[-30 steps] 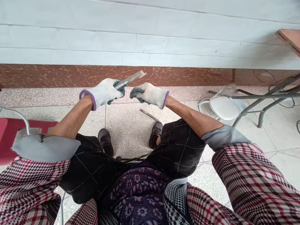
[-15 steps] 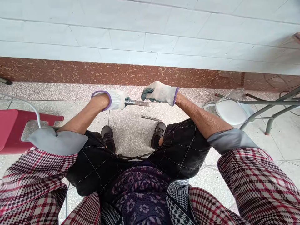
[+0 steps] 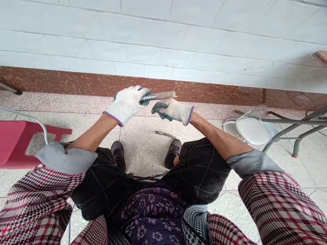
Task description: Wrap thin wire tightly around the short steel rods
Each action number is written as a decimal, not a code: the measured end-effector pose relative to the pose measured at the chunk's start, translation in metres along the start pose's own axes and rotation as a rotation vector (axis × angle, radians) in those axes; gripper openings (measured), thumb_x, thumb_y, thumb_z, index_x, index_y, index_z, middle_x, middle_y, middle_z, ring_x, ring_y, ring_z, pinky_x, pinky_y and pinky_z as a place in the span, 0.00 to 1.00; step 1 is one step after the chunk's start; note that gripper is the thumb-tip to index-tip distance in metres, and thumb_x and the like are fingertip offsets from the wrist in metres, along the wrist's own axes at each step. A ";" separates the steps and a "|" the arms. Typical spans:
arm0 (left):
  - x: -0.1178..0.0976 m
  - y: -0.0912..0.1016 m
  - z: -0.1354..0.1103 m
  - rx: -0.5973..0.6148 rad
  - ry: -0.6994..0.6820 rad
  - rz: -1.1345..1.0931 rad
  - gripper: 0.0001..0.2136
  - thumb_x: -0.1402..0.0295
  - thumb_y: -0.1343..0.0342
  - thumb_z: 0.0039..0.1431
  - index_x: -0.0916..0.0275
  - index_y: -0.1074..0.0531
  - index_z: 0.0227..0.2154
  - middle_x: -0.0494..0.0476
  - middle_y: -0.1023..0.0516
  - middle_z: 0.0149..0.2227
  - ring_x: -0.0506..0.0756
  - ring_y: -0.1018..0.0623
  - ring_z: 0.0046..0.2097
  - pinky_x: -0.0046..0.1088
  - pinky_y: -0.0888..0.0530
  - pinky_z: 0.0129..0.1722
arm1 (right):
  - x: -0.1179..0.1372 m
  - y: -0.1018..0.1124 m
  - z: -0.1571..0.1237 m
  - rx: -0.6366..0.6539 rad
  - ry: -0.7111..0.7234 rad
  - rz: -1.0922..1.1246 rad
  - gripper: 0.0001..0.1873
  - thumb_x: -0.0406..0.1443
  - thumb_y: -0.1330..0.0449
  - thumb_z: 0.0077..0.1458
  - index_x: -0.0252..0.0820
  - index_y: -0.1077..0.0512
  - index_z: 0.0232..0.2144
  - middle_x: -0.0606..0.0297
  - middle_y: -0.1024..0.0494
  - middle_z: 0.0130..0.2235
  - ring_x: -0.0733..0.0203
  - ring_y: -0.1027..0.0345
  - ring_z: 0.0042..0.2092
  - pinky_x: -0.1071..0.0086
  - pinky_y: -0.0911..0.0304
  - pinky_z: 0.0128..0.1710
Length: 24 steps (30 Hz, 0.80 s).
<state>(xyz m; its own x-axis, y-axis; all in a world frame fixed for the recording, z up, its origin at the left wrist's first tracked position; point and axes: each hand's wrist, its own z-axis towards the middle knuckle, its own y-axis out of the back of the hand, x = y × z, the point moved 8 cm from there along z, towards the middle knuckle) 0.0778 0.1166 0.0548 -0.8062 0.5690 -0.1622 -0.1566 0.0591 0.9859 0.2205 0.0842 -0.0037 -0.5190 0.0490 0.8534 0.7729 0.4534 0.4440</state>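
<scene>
My left hand (image 3: 129, 102), in a white glove with a purple edge, is closed around a rod (image 3: 158, 96) whose silvery, ridged part shows at my fingers. Its paler end sticks out to the right, raised over the floor (image 3: 143, 154), with the tip pointing along the wall (image 3: 153, 30). My right hand (image 3: 171, 110), gloved the same way, is just on the near side of that pale end, fingers curled; I cannot tell whether they grip anything or touch the rod.

On the far side, the white tiled wall ends in a brown marbled band (image 3: 89, 81), and the rod's tip shows against the band's lower part. On the near side are my knees in black checked trousers (image 3: 107, 185). Between my left shoe (image 3: 118, 153) and right shoe (image 3: 174, 152) the floor opens toward the wall, and a short stick (image 3: 165, 134) lies there, its right end near the right shoe.

The red stool (image 3: 12, 139) marks the left edge, beside my left forearm. A white seat (image 3: 252, 130) and grey metal legs (image 3: 286, 137) mark the right edge. Both sides stand well apart from my hands, leaving sideways room
</scene>
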 end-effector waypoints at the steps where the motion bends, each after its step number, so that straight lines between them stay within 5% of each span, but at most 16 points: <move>1: -0.001 -0.001 -0.001 -0.001 -0.011 0.079 0.20 0.63 0.47 0.73 0.56 0.26 0.64 0.65 0.23 0.57 0.65 0.24 0.58 0.39 0.30 0.52 | -0.004 -0.001 0.002 0.007 -0.006 -0.018 0.07 0.37 0.36 0.62 0.42 0.20 0.40 0.70 0.27 0.23 0.67 0.41 0.21 0.69 0.45 0.19; 6: -0.005 -0.017 -0.002 0.085 -0.078 0.208 0.26 0.70 0.53 0.74 0.51 0.36 0.73 0.67 0.24 0.58 0.65 0.21 0.52 0.40 0.29 0.47 | -0.007 -0.008 0.004 0.019 0.022 -0.107 0.11 0.44 0.37 0.65 0.45 0.19 0.39 0.67 0.24 0.25 0.65 0.40 0.22 0.67 0.43 0.20; 9: -0.001 -0.027 0.000 0.155 -0.070 0.158 0.25 0.61 0.50 0.75 0.47 0.36 0.73 0.65 0.23 0.57 0.64 0.19 0.45 0.39 0.29 0.41 | 0.001 -0.012 -0.002 0.030 0.044 -0.127 0.12 0.46 0.37 0.65 0.46 0.19 0.40 0.66 0.23 0.26 0.64 0.37 0.24 0.67 0.41 0.21; 13: 0.008 -0.032 0.003 0.200 -0.053 0.113 0.25 0.52 0.45 0.73 0.49 0.31 0.69 0.62 0.19 0.53 0.65 0.19 0.48 0.37 0.29 0.41 | 0.009 -0.018 -0.012 0.046 0.066 -0.130 0.10 0.45 0.35 0.64 0.47 0.19 0.39 0.66 0.22 0.27 0.63 0.34 0.26 0.68 0.40 0.22; 18: -0.002 -0.031 0.001 0.160 -0.115 0.333 0.18 0.70 0.51 0.74 0.60 0.23 0.60 0.70 0.21 0.53 0.68 0.22 0.56 0.42 0.31 0.50 | 0.020 -0.025 -0.020 0.067 0.104 -0.009 0.10 0.42 0.37 0.65 0.45 0.19 0.42 0.68 0.25 0.26 0.66 0.38 0.24 0.71 0.40 0.21; 24: -0.022 -0.031 0.000 0.159 -0.127 0.339 0.18 0.71 0.54 0.75 0.59 0.24 0.60 0.70 0.20 0.53 0.67 0.23 0.56 0.41 0.31 0.50 | 0.027 -0.032 -0.027 0.136 0.079 0.074 0.08 0.36 0.38 0.65 0.37 0.21 0.41 0.70 0.28 0.24 0.70 0.41 0.21 0.76 0.43 0.19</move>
<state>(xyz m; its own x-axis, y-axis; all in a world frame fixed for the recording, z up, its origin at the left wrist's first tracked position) 0.0999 0.1021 0.0278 -0.7184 0.6746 0.1698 0.2044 -0.0286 0.9785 0.1917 0.0473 0.0122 -0.4280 0.0189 0.9036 0.7484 0.5680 0.3426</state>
